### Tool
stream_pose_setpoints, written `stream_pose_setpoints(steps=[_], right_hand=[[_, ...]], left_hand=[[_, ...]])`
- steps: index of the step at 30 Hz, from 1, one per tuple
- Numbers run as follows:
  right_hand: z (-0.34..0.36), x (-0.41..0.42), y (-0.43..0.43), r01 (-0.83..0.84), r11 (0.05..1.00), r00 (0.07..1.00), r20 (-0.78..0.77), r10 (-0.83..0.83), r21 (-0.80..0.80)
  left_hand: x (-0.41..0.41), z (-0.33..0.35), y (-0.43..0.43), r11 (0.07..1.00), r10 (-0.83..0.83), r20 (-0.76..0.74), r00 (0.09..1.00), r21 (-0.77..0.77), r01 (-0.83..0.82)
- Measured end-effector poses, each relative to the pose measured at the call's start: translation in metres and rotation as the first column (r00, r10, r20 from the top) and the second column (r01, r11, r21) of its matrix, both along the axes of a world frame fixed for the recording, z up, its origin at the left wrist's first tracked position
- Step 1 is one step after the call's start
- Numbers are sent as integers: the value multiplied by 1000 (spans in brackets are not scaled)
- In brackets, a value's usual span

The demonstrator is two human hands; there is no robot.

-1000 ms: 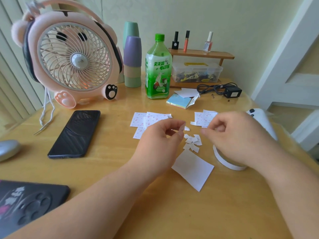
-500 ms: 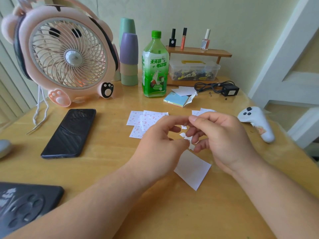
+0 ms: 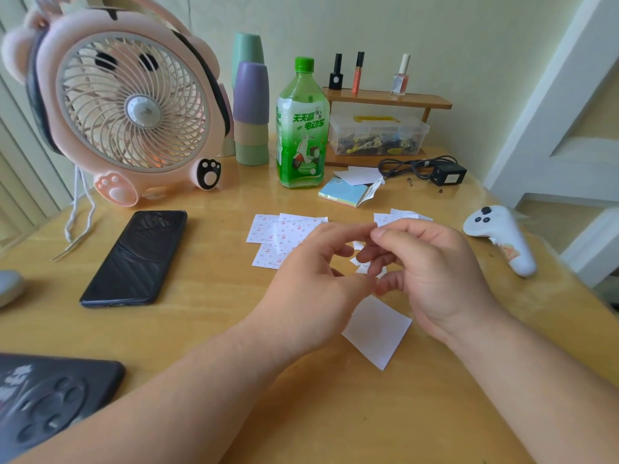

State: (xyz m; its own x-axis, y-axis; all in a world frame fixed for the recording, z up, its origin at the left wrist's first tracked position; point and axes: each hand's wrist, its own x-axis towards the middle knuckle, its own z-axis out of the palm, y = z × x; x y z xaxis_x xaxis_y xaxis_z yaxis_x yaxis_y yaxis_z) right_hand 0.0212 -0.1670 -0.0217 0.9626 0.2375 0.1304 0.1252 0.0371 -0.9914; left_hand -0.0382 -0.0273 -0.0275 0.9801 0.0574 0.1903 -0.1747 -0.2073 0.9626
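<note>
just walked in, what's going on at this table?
A person holds the left hand and right hand together just above the table, with the fingertips meeting. Whatever they pinch is too small to see. Below the fingers lie small white paper scraps and a plain white sheet. Patterned sheets lie just beyond the left hand. The phone and the controller lie off to the sides, with no hand on them.
</note>
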Motion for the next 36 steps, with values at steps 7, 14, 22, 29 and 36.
stream_pose_setpoints(steps=[7,14,22,29,36], right_hand=[[0,0,1,20,1000,1000,-2,-20,0],[0,0,0,0,1000,1000,-23,1,29],[-1,2,-1,-33,997,999,-24,34,65],[1,1,-1,-32,998,999,-23,34,51],[-2,9,-5,65,971,991,127,-37,-230]], left_hand=[[0,0,-1,1000,1,-18,1000,-20,-1],[3,-2,1,996,-9,-40,999,-89,6],[3,-3,1,997,-9,-34,999,-79,7],[5,-4,1,985,16,-82,996,-168,-30],[12,-2,9,865,70,-193,979,-476,-156]])
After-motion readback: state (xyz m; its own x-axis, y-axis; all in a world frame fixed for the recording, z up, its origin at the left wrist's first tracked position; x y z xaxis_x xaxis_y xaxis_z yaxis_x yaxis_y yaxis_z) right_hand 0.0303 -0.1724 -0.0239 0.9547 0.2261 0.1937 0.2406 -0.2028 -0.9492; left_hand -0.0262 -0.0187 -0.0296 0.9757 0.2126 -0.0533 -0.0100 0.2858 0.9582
